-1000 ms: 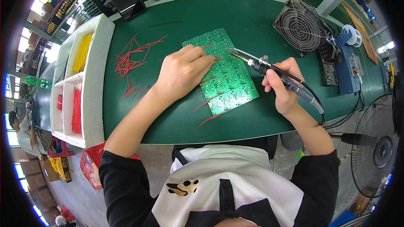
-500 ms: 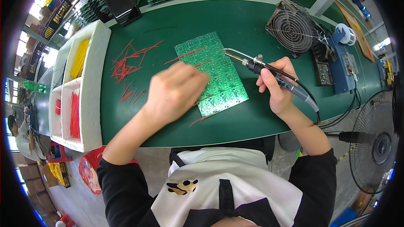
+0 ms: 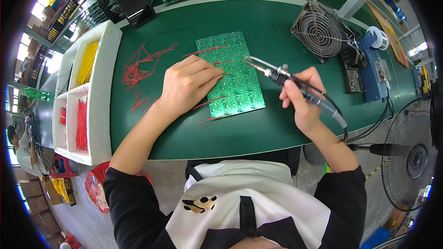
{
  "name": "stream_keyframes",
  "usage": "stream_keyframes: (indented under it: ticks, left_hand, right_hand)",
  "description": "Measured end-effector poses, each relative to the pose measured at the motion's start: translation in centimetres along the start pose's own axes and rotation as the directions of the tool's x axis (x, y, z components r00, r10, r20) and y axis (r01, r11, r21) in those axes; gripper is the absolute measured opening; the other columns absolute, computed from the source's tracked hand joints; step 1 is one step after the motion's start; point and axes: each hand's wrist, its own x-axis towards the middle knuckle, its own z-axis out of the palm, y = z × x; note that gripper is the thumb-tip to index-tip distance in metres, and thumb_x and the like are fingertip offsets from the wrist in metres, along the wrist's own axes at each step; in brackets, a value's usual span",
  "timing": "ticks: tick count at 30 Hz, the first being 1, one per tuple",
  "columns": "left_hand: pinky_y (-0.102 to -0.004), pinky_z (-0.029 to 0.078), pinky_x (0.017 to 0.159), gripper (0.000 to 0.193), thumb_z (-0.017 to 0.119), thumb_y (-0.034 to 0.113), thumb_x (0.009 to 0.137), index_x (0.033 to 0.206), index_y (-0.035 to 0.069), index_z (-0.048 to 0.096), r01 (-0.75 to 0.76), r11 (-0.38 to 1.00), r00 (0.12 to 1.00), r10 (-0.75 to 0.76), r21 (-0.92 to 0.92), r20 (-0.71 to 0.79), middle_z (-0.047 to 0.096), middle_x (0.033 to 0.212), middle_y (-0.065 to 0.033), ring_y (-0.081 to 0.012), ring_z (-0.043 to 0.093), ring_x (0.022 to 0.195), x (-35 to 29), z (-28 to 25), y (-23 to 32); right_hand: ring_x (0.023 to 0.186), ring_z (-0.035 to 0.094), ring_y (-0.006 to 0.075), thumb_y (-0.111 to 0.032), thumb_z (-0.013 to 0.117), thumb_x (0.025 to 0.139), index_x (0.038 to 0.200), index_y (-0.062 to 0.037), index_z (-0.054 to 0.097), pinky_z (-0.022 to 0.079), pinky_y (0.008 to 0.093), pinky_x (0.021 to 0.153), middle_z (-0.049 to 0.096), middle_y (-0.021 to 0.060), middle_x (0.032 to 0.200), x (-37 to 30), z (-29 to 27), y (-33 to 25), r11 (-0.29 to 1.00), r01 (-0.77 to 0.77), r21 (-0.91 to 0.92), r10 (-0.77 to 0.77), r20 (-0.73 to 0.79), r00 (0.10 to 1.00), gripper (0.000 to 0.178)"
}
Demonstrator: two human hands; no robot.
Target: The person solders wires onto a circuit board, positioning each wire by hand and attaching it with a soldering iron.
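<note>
A green circuit board panel [image 3: 240,94] lies slightly turned on the table, with several red wires attached or lying across it and poking past its left side. My left hand [image 3: 187,83] rests over the board's left edge. Its fingers are pinched together on a red wire [image 3: 227,74], whose end shows beyond the fingertips. In my right hand [image 3: 302,97] is a soldering iron [image 3: 277,75] with a thin metal feed tube along it. The iron's tip is over the right part of the board; whether it touches cannot be made out.
Loose red wires [image 3: 134,71] lie left of the board. A white foam box [image 3: 102,124] holds yellow and red wires in compartments. Behind on the right stand a small square fan [image 3: 318,32] and a blue solder-feeding unit [image 3: 374,71]. A phone [image 3: 133,0] stands at the back left.
The board has turned a little and shifted up and left. My left hand, blurred before, has settled with its fingertips on a wire at the board. The iron has moved slightly.
</note>
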Motion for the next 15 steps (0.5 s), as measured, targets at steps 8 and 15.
stream_keyframes:
  ticks: [8, 15]
  left_hand:
    - [-0.0277, 0.047, 0.055, 0.012, 0.071, 0.005, 0.068, 0.079, 0.008, 0.069, 0.041, 0.998, 0.999, -0.041, -0.054, 0.014, 0.061, 0.072, -0.0003, -0.016, 0.058, 0.067, 0.2, 0.2, 1.1]
    - [-0.0272, 0.046, 0.05, 0.009, 0.07, 0.006, 0.07, 0.079, 0.009, 0.07, 0.068, 0.997, 0.998, -0.068, -0.033, 0.008, 0.059, 0.069, 0.0, -0.0145, 0.057, 0.065, -0.2, 0.9, 1.1]
  right_hand:
    - [0.063, 0.059, 0.0096, -0.003, 0.065, 0.082, 0.095, 0.0027, 0.046, 0.047, 0.0214, 0.056, 0.062, 0.011, 0.08, -3.1, 2.0, -0.5, 0.989, -0.063, -0.131, 0.055, -0.066, 0.996, 0.023]
    - [0.06, 0.059, 0.0116, -0.008, 0.064, 0.084, 0.092, 0.0007, 0.046, 0.049, 0.0223, 0.055, 0.061, 0.0111, 0.075, -4.2, 3.4, -0.3, 0.997, -0.066, 0.027, 0.07, -0.213, 0.974, 0.021]
